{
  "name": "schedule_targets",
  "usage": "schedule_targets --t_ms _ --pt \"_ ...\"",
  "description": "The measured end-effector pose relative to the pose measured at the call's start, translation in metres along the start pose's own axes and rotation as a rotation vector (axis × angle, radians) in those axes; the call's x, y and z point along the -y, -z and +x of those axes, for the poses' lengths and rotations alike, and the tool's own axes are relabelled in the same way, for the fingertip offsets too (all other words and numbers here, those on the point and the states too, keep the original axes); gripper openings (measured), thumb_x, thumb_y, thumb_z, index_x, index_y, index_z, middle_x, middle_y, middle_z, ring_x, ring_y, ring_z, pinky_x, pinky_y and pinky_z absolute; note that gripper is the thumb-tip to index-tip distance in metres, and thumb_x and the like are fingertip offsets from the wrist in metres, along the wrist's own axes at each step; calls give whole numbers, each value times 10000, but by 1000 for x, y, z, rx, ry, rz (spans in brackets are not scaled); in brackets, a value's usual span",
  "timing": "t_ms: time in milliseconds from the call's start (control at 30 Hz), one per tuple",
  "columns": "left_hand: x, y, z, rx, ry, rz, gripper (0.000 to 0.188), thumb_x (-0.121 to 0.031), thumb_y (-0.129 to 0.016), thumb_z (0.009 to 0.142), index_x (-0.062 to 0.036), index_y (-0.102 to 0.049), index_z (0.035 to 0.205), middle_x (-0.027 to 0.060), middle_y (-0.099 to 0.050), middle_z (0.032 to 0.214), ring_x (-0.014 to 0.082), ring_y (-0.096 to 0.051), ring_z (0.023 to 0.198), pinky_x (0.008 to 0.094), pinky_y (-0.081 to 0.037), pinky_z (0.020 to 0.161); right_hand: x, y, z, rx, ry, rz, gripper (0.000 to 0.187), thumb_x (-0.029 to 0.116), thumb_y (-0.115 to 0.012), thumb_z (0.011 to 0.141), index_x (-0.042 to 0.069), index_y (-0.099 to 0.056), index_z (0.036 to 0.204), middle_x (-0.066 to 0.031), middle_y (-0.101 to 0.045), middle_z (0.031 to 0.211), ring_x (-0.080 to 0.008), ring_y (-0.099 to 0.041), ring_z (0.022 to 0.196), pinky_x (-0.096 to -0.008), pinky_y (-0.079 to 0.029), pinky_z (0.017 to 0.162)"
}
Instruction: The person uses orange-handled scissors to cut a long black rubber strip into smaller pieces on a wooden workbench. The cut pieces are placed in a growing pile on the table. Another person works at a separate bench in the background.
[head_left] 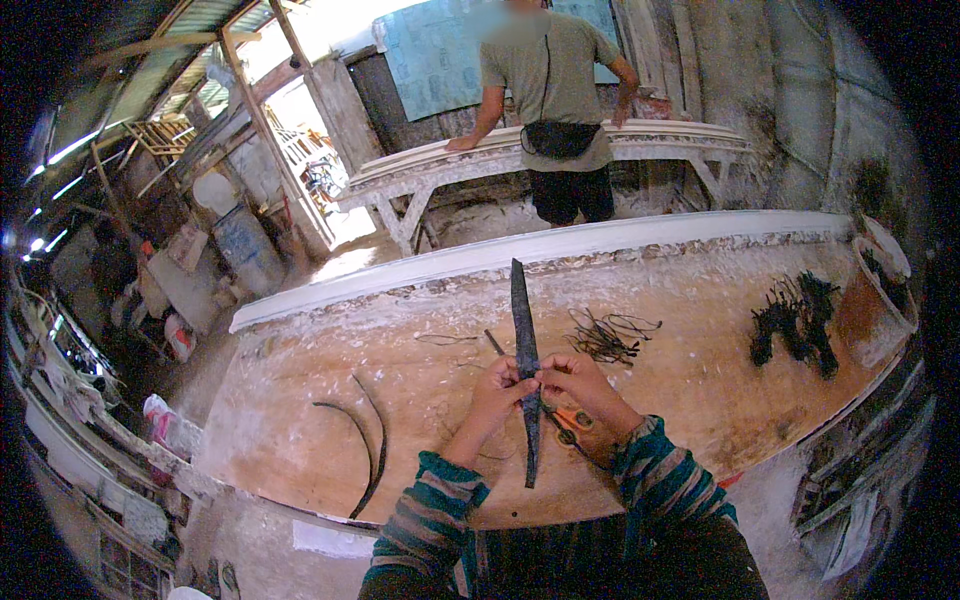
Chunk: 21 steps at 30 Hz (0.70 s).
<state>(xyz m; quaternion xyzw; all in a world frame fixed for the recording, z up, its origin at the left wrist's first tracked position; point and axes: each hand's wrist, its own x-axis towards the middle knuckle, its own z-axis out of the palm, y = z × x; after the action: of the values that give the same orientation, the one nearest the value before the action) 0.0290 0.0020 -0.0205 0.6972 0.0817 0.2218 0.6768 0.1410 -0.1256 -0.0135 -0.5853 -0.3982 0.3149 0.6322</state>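
Observation:
A long, dark flat strip, rubber-like and tapering toward its ends, stands out over the wooden tabletop. My left hand pinches its left edge near the middle. From the other side, the fingertips of my right hand grip the same strip, close to the left ones. Orange-handled scissors lie on the table just under my right hand, partly hidden by it. To the left are two thin, curved black strips. Beyond my right hand sits a loose pile of thin dark strands.
Several black bundles lie at the table's right, beside a dirty bucket. A raised white ledge runs along the far edge. Behind it a person leans over a second white-stained bench. A blue barrel stands back left.

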Motion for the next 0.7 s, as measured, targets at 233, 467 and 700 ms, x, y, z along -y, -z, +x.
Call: schedule_targets --t_ms 233,467,700 --pt "-9 0 -3 -18 -12 89 146 -144 -642 799 -71 -521 839 -19 -558 679 55 -505 552 187 -409 450 6 -2 -2 -116 79 -181 109 114 -599 754 17 -604 705 -32 -568 657 -107 -533 603 -260 -415 530" --pt "-5 -7 -6 -67 -39 85 119 -117 -614 811 -32 -532 792 5 -538 686 69 -520 589 205 -436 486 15 -10 -8 -216 195 -290 87 72 -596 722 -5 -570 691 -58 -548 640 -130 -517 607 -287 -413 543" --pt "6 -2 -3 -99 -240 387 97 -90 -609 788 1 -574 782 35 -528 692 116 -506 659 254 -405 582 31 -15 -16 -216 198 -297 98 56 -594 711 -3 -538 656 -73 -518 623 -134 -497 599 -293 -404 539"
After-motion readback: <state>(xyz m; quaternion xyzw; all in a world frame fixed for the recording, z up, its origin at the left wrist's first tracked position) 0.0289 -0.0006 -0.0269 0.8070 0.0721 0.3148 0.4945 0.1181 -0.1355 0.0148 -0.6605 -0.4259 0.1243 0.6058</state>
